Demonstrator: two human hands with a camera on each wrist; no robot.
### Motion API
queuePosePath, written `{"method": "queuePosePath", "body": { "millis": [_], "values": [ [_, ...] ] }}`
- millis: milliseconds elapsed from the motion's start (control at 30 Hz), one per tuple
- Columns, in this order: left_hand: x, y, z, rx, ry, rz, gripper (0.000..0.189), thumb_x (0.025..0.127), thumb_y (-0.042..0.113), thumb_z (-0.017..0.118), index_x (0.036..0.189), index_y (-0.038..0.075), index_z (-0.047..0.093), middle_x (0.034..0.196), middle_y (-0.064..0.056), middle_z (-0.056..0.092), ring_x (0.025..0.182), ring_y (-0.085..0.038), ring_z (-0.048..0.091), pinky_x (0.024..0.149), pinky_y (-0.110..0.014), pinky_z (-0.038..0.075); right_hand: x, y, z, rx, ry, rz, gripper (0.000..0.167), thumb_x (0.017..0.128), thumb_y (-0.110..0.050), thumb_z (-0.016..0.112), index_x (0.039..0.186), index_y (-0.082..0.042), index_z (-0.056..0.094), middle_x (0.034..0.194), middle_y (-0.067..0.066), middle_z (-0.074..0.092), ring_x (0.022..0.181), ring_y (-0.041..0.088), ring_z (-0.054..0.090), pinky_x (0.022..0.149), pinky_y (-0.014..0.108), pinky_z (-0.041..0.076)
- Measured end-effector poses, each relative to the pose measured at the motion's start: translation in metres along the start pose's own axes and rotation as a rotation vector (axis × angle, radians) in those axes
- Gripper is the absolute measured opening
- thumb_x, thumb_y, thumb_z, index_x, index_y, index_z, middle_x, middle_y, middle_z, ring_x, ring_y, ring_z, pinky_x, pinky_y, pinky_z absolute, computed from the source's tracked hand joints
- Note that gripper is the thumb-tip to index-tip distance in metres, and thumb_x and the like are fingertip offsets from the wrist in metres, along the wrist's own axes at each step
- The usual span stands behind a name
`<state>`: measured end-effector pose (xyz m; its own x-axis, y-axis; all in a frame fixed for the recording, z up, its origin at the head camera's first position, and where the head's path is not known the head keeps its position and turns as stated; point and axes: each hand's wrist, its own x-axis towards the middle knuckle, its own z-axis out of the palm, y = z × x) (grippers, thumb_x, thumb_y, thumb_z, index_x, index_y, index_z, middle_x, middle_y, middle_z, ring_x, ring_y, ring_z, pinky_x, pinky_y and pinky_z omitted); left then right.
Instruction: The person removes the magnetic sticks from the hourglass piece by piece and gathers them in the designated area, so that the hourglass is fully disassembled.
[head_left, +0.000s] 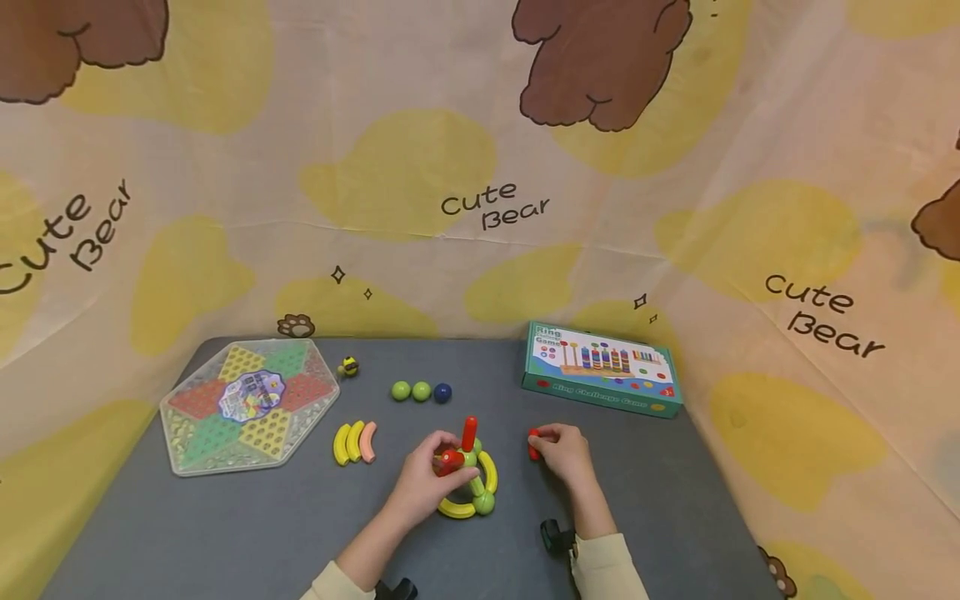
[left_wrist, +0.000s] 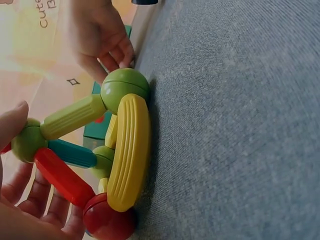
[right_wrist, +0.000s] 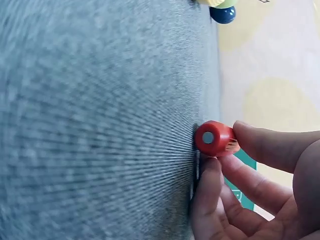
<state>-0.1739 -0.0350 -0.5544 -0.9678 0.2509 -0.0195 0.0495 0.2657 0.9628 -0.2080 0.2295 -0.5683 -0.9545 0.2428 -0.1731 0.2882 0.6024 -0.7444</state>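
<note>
A frame of magnetic rods and balls [head_left: 483,502] stands on the grey table, with curved yellow rods at its base. My left hand [head_left: 420,483] holds it near the top, thumb and fingers around its upper part. In the left wrist view, red, green and teal rods slope down from a green top ball [left_wrist: 29,141] beside the thumb, to a red ball [left_wrist: 109,217] and green balls. A straight red rod [head_left: 469,433] points up from the frame. To the right, my right hand [head_left: 566,454] pinches a loose red magnetic rod [right_wrist: 222,139] at the tabletop, its round grey magnet end showing.
Left of the frame lie two yellow curved rods [head_left: 348,443] and a pink one [head_left: 367,442]. Behind it sit two green balls [head_left: 411,391], a blue ball [head_left: 443,392] and a small bee figure [head_left: 348,367]. A hexagonal game board [head_left: 300,433] is far left; a green game box [head_left: 600,396] stands back right.
</note>
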Motion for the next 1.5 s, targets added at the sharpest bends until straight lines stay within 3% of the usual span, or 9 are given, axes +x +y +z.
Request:
{"method": "queuePosePath", "body": {
  "millis": [300,400,567,700,800,1000,1167,1400,1500],
  "values": [
    [-0.001,0.0,-0.005,-0.036,-0.004,0.018,0.036,0.082,0.03,0.085,0.111,0.018,0.068,0.103,-0.003,0.07,0.09,-0.017,0.065,0.074,-0.025,0.055,0.002,-0.002,0.001,0.003,-0.029,0.016,0.027,0.088,-0.024,0.078,0.106,-0.003,0.075,0.089,0.006,0.073,0.076,0.018,0.062,0.067,0.032,0.051],
    [-0.002,0.001,-0.005,-0.04,-0.012,0.02,0.038,0.082,0.032,0.085,0.113,0.018,0.068,0.101,-0.003,0.071,0.088,-0.017,0.066,0.073,-0.025,0.055,0.001,-0.004,-0.001,0.003,-0.026,0.036,0.035,0.089,-0.027,0.078,0.113,-0.002,0.073,0.092,0.008,0.073,0.08,0.021,0.063,0.072,0.037,0.053],
    [-0.001,0.0,-0.004,-0.044,-0.009,0.011,0.037,0.083,0.027,0.085,0.115,0.017,0.069,0.101,-0.003,0.072,0.089,-0.018,0.066,0.073,-0.024,0.055,-0.01,-0.011,-0.009,0.001,0.017,0.059,0.051,0.093,-0.032,0.072,0.131,0.0,0.062,0.104,0.018,0.073,0.1,0.034,0.064,0.086,0.05,0.053],
    [0.0,-0.002,-0.006,-0.046,-0.025,0.015,0.038,0.082,0.03,0.085,0.115,0.017,0.069,0.102,-0.003,0.072,0.09,-0.018,0.066,0.074,-0.024,0.055,-0.024,-0.023,-0.014,0.044,0.043,0.041,0.053,0.093,-0.033,0.072,0.134,-0.001,0.06,0.104,0.015,0.073,0.093,0.029,0.066,0.081,0.047,0.056],
    [0.001,-0.003,-0.007,-0.04,-0.036,0.014,0.039,0.082,0.032,0.085,0.114,0.017,0.07,0.102,-0.003,0.072,0.09,-0.018,0.066,0.075,-0.024,0.056,-0.034,-0.035,-0.017,0.133,0.034,0.031,0.052,0.092,-0.034,0.075,0.133,-0.004,0.062,0.103,0.012,0.074,0.082,0.024,0.066,0.073,0.04,0.057],
    [0.0,-0.003,-0.01,-0.031,-0.039,0.038,0.037,0.083,0.031,0.084,0.115,0.019,0.073,0.101,0.0,0.074,0.091,-0.018,0.067,0.078,-0.024,0.055,-0.047,-0.054,-0.02,0.521,-0.013,0.029,0.04,0.091,-0.026,0.077,0.124,-0.006,0.068,0.104,0.016,0.072,0.077,0.027,0.063,0.062,0.032,0.058],
    [0.0,-0.002,-0.01,-0.035,-0.044,0.055,0.04,0.084,0.029,0.083,0.121,0.019,0.072,0.103,0.0,0.074,0.093,-0.023,0.067,0.08,-0.025,0.054,-0.054,-0.063,-0.018,0.62,-0.001,-0.051,0.032,0.088,-0.016,0.079,0.119,-0.01,0.071,0.105,0.012,0.071,0.084,0.028,0.066,0.066,0.029,0.059],
    [-0.001,0.0,-0.011,-0.037,-0.001,0.029,0.037,0.084,0.032,0.083,0.117,0.02,0.07,0.103,0.0,0.071,0.094,-0.024,0.066,0.079,-0.024,0.055,-0.06,-0.066,-0.007,0.524,-0.095,-0.244,0.04,0.084,-0.018,0.083,0.122,-0.015,0.07,0.118,0.008,0.071,0.101,0.024,0.065,0.082,0.027,0.054],
    [-0.002,0.001,-0.01,-0.012,0.016,0.037,0.034,0.084,0.034,0.083,0.111,0.02,0.07,0.1,0.0,0.072,0.091,-0.026,0.067,0.077,-0.025,0.056,-0.061,-0.067,-0.001,0.505,-0.157,-0.268,0.042,0.086,-0.021,0.082,0.125,-0.016,0.069,0.122,0.009,0.07,0.104,0.024,0.064,0.087,0.029,0.054]
  ]
}}
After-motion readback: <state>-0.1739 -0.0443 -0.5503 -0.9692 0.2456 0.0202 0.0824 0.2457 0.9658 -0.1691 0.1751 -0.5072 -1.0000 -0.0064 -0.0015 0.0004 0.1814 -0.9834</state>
